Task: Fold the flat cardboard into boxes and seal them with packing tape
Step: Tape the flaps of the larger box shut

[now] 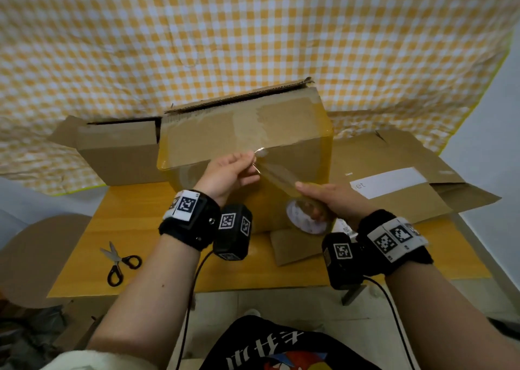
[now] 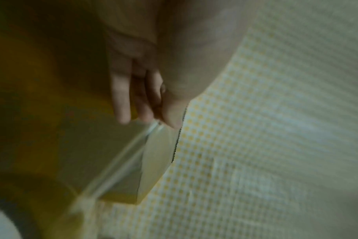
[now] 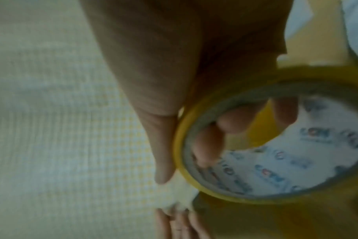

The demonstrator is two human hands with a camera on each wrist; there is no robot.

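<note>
Left hand (image 1: 228, 172): thumb and fingertips pinched on the free end of the tape strip (image 1: 277, 174), grip tight, hand raised just in front of the big box's near top edge. Left wrist view shows the fingers (image 2: 121, 97) close together at the strip end; blurred beyond that.

Right hand (image 1: 332, 200): grip closed round the tape roll (image 1: 305, 217), fingers hooked through the core, thumb along the outer rim. Right wrist view confirms fingertips (image 3: 206, 145) inside the printed core of the roll (image 3: 276, 142). Roll sits lower and to the right of the left hand; the clear strip runs taut and slanted between the two grips.

Big box (image 1: 244, 147): folded up, stands on the worktop (image 1: 140, 271) directly behind both hands, glossy tape already across its top and front. The strip end lies at the box's near top edge.

Smaller open box (image 1: 118, 155) to the left, touching the big one. Flat cardboard (image 1: 408, 184) with a white label lies to the right. Scissors (image 1: 119, 262) on the worktop, near left, well apart from the hands. Yellow checked cloth (image 1: 253, 32) hangs behind.
</note>
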